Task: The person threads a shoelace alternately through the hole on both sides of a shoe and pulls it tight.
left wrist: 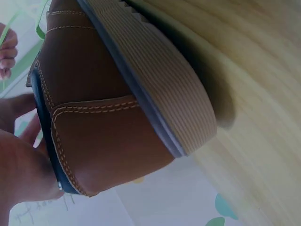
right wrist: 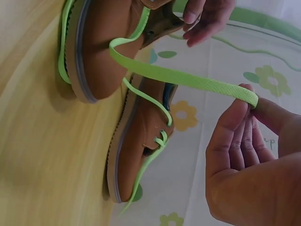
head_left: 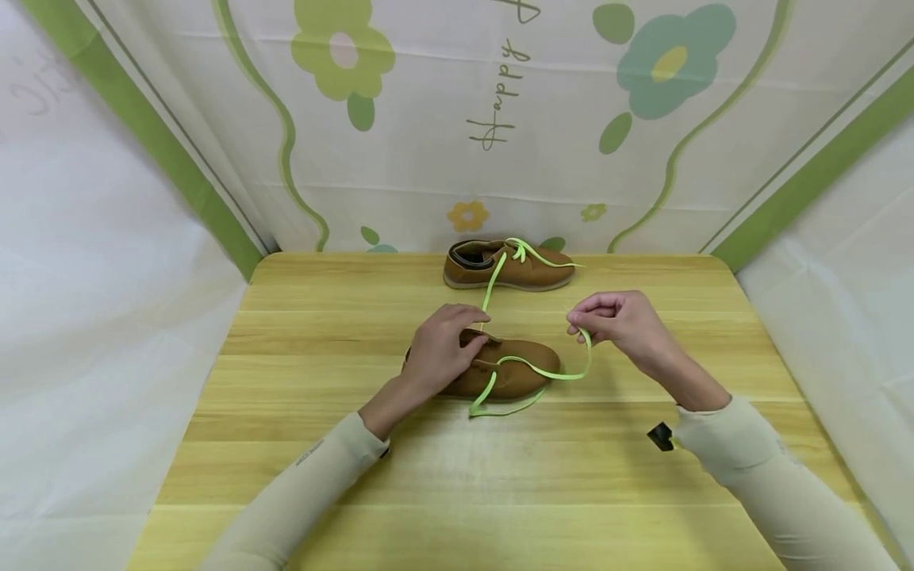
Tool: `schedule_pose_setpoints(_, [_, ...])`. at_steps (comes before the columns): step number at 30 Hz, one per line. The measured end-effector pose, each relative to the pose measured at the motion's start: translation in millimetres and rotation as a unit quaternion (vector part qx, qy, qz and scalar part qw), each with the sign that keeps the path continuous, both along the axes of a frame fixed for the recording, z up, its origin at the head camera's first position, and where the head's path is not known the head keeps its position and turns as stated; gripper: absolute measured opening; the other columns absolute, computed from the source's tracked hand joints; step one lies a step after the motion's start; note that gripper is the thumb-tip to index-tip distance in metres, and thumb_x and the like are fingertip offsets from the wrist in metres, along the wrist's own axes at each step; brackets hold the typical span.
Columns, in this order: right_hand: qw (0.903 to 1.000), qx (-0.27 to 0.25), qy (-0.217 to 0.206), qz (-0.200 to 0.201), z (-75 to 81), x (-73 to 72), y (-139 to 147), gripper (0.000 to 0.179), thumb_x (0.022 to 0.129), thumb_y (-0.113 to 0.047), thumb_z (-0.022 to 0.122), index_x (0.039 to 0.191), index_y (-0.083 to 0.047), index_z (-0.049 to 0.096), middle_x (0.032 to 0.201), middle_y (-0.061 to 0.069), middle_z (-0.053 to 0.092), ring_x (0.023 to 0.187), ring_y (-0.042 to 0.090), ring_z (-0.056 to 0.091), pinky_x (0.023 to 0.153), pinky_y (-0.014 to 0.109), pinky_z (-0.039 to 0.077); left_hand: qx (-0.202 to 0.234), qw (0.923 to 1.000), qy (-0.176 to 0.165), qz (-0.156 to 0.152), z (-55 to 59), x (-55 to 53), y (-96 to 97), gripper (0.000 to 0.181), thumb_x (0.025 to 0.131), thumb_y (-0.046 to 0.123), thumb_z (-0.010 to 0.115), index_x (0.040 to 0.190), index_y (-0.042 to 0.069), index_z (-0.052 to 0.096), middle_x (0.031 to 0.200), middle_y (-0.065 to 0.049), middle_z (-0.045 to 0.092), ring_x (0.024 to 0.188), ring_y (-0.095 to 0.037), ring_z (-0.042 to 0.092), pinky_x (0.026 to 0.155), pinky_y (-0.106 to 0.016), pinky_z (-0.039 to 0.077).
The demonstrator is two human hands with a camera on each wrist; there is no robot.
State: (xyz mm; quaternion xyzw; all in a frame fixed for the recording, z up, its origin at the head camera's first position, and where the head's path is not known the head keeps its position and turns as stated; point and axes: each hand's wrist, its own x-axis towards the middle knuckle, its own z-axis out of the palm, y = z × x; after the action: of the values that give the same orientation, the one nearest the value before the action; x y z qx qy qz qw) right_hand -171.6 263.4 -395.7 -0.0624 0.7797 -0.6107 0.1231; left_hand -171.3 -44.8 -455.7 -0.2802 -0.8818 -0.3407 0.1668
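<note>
A brown leather shoe (head_left: pixel 528 357) lies on the table, toe to the right. Over its opening, my left hand (head_left: pixel 446 345) grips it by the upper near the tongue; thumb and fingers surround that edge. The left wrist view shows the shoe's heel (left wrist: pixel 103 141) close up. A flat neon-green shoelace (right wrist: pixel 178 77) runs from the shoe's eyelets to my right hand (head_left: pixel 621 325), which pinches it near its end, right of the toe. The lace's other part hangs in a loop on the near side of the shoe.
A second brown shoe (head_left: pixel 543 274) stands at the table's back edge, threaded with a green lace; one lace end trails toward the near shoe. Behind the wooden table (head_left: pixel 457 492) hangs a white flowered cloth (head_left: pixel 428 143). White cloth also hangs on both sides.
</note>
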Motion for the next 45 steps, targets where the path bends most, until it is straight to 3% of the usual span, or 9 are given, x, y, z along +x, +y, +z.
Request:
schedule_pose_setpoints(5, [0.999, 0.041, -0.015, 0.007, -15.8, -0.2, -11.4, 0.022, 0.099, -0.016, 0.077, 0.102, 0.006, 0.075, 0.086, 0.007, 0.079, 0.077, 0.016, 0.075, 0.068, 0.031, 0.061, -0.064, 0.9959, -0.063, 0.009, -2.8, -4.6, 4.7, 0.023, 0.093, 0.016, 0.084, 0.116, 0.012, 0.081, 0.116, -0.002, 0.077, 0.109, -0.023, 0.07, 0.084, -0.04, 0.061])
schedule_pose_setpoints(11, [0.9972, 0.056, -0.037, 0.033, -32.1, 0.3, -25.6, 0.027, 0.1, -0.018, 0.075, 0.106, 0.009, 0.074, 0.089, 0.016, 0.079, 0.073, 0.012, 0.071, 0.069, 0.033, 0.06, -0.068, 0.993, -0.094, 0.023, -7.8, -8.9, 8.0, 0.012, 0.095, 0.023, 0.083, 0.104, 0.015, 0.084, 0.103, 0.0, 0.078, 0.097, -0.02, 0.073, 0.081, -0.04, 0.061])
schedule_pose_setpoints(19, [0.995, 0.077, -0.037, 0.052, -47.4, -3.1, -38.4, 0.026, 0.1, -0.016, 0.074, 0.105, 0.009, 0.075, 0.085, 0.017, 0.078, 0.073, 0.023, 0.073, 0.063, 0.029, 0.057, -0.048, 0.9929, -0.1, 0.044, -10.6, -11.8, 9.5, 0.007, 0.097, 0.026, 0.08, 0.098, 0.02, 0.083, 0.095, 0.003, 0.079, 0.084, -0.016, 0.074, 0.071, -0.036, 0.06])
schedule_pose_setpoints(26, [0.9924, 0.106, -0.006, 0.062, -58.1, -3.3, -51.2, 0.021, 0.099, -0.016, 0.076, 0.095, 0.005, 0.078, 0.077, 0.013, 0.076, 0.056, 0.01, 0.059, 0.053, 0.024, 0.05, -0.034, 0.9912, -0.111, 0.063, -11.7, -15.3, 10.6, 0.01, 0.097, 0.03, 0.081, 0.093, 0.02, 0.081, 0.082, 0.005, 0.078, 0.065, -0.011, 0.067, 0.056, -0.032, 0.051])
schedule_pose_setpoints(33, [0.99, 0.124, 0.007, 0.066, -64.0, -5.9, -63.8, 0.019, 0.098, -0.017, 0.077, 0.094, 0.001, 0.08, 0.074, 0.009, 0.077, 0.054, 0.009, 0.059, 0.051, 0.024, 0.048, -0.029, 0.9893, -0.123, 0.073, -12.1, -18.3, 11.3, 0.013, 0.097, 0.03, 0.08, 0.093, 0.018, 0.082, 0.069, 0.004, 0.072, 0.048, -0.006, 0.049, 0.046, -0.026, 0.036])
schedule_pose_setpoints(37, [0.9901, 0.123, 0.004, 0.068, -66.1, -8.3, -70.5, 0.018, 0.098, -0.016, 0.076, 0.093, 0.0, 0.081, 0.073, 0.008, 0.077, 0.053, 0.011, 0.059, 0.05, 0.023, 0.046, -0.031, 0.9878, -0.133, 0.075, -11.0, -18.6, 11.5, 0.013, 0.098, 0.029, 0.079, 0.094, 0.017, 0.082, 0.065, 0.004, 0.069, 0.046, -0.008, 0.043, 0.045, -0.025, 0.031])
schedule_pose_setpoints(45, [0.9871, 0.146, 0.02, 0.062, -65.1, -12.0, -82.4, 0.017, 0.099, -0.016, 0.075, 0.091, -0.002, 0.082, 0.072, 0.005, 0.077, 0.054, 0.013, 0.059, 0.051, 0.022, 0.044, -0.033, 0.9875, -0.135, 0.075, -11.4, -18.4, 10.4, 0.013, 0.098, 0.028, 0.079, 0.094, 0.016, 0.082, 0.066, 0.003, 0.07, 0.046, -0.009, 0.044, 0.045, -0.025, 0.031])
